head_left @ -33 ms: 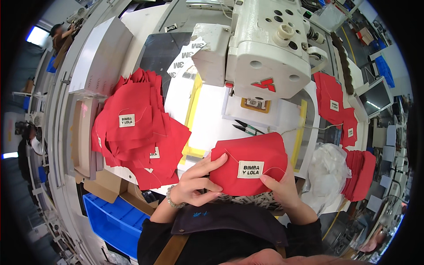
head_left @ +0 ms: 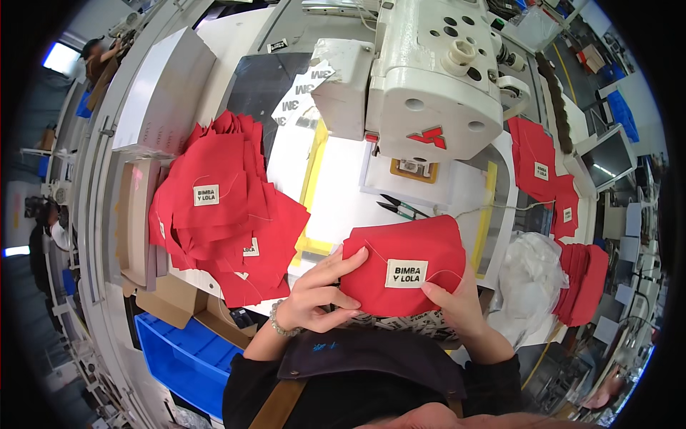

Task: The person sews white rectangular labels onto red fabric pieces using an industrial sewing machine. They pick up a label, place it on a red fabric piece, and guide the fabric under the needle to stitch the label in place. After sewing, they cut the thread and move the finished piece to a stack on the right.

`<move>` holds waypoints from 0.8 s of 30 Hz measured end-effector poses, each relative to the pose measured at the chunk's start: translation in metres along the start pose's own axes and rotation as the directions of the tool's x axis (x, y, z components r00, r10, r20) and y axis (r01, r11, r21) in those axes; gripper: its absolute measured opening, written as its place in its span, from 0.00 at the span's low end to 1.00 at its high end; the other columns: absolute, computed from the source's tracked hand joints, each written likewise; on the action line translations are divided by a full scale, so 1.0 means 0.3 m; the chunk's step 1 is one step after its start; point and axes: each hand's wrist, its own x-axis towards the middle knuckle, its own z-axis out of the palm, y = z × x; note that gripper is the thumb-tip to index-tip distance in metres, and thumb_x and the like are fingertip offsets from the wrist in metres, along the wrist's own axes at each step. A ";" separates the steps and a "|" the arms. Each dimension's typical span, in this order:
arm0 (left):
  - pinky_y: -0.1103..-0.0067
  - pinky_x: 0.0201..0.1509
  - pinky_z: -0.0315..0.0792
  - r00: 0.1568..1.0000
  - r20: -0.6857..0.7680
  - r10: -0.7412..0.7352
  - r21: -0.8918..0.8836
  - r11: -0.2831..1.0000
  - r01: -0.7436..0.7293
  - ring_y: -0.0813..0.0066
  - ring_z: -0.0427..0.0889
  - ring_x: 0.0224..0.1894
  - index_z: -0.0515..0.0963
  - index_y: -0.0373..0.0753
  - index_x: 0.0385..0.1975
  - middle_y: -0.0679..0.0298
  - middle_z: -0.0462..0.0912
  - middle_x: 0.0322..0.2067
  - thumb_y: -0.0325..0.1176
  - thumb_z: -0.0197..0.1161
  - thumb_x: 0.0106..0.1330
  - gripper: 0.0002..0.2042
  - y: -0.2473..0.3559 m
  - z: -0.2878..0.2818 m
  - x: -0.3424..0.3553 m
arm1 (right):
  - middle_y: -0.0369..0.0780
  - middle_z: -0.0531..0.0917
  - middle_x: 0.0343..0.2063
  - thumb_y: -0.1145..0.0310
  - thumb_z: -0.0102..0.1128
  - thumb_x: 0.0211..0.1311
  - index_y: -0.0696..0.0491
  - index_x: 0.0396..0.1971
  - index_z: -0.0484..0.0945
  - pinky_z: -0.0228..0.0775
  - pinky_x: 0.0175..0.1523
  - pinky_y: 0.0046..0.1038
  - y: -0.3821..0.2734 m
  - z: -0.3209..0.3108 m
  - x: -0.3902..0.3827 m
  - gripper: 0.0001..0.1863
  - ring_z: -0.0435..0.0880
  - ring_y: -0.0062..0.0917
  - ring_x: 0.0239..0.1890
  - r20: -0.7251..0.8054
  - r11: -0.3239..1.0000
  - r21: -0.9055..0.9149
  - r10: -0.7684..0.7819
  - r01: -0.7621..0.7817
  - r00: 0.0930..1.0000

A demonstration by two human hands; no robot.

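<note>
We pinched the red piece [head_left: 404, 264] at the table's near edge, left hand [head_left: 318, 297] and right hand [head_left: 457, 304] keeping it taut, label [head_left: 406, 274] facing up.

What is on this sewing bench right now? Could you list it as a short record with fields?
Left hand: left hand grips the left edge of a red fabric piece with a white sewn label
Right hand: right hand pinches its lower right edge
Machine: white sewing machine behind the fabric
Left pile: heap of red labelled fabric pieces
Right pile: more red pieces
Tool: small black thread snips on the white bench
Below: blue plastic bin
</note>
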 end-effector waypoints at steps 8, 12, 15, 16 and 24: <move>0.82 0.31 0.75 0.984 -0.156 -0.082 0.260 0.958 0.121 0.72 0.85 0.27 0.82 0.36 0.29 0.59 0.87 0.32 0.23 0.71 0.52 0.06 0.028 -0.014 0.089 | 0.43 0.79 0.43 0.75 0.63 0.56 0.57 0.58 0.62 0.77 0.41 0.29 -0.025 -0.002 0.023 0.30 0.82 0.26 0.38 0.065 0.948 0.218 0.225 -0.234 0.972; 0.87 0.21 0.72 0.964 -0.191 -0.187 0.194 0.955 0.223 0.80 0.83 0.21 0.79 0.31 0.29 0.60 0.86 0.25 0.23 0.66 0.60 0.03 0.037 -0.040 0.185 | 0.41 0.82 0.27 0.73 0.60 0.61 0.56 0.48 0.70 0.74 0.22 0.25 0.001 -0.018 0.042 0.16 0.80 0.25 0.19 0.114 0.805 0.412 0.420 -0.427 0.900; 0.88 0.16 0.69 0.946 -0.186 -0.266 0.223 0.926 0.305 0.84 0.81 0.18 0.78 0.31 0.30 0.61 0.84 0.23 0.24 0.64 0.63 0.04 0.021 -0.051 0.228 | 0.41 0.81 0.23 0.70 0.51 0.68 0.56 0.44 0.73 0.73 0.22 0.24 0.033 -0.040 0.047 0.09 0.80 0.23 0.19 0.254 0.707 0.544 0.376 -0.453 0.891; 0.88 0.17 0.69 0.932 -0.173 -0.318 0.231 0.907 0.352 0.84 0.81 0.19 0.78 0.31 0.30 0.61 0.84 0.23 0.24 0.64 0.63 0.04 0.018 -0.054 0.241 | 0.41 0.81 0.24 0.69 0.50 0.69 0.57 0.45 0.72 0.73 0.22 0.24 0.042 -0.047 0.045 0.10 0.80 0.23 0.18 0.297 0.666 0.588 0.352 -0.460 0.888; 0.82 0.35 0.76 0.960 -0.177 -0.215 0.110 0.965 0.236 0.77 0.84 0.31 0.78 0.30 0.28 0.56 0.85 0.33 0.22 0.64 0.60 0.02 -0.009 -0.114 0.286 | 0.44 0.79 0.21 0.55 0.38 0.73 0.57 0.65 0.59 0.73 0.22 0.24 -0.004 -0.035 0.045 0.28 0.78 0.28 0.16 0.346 0.599 0.606 0.394 -0.523 0.852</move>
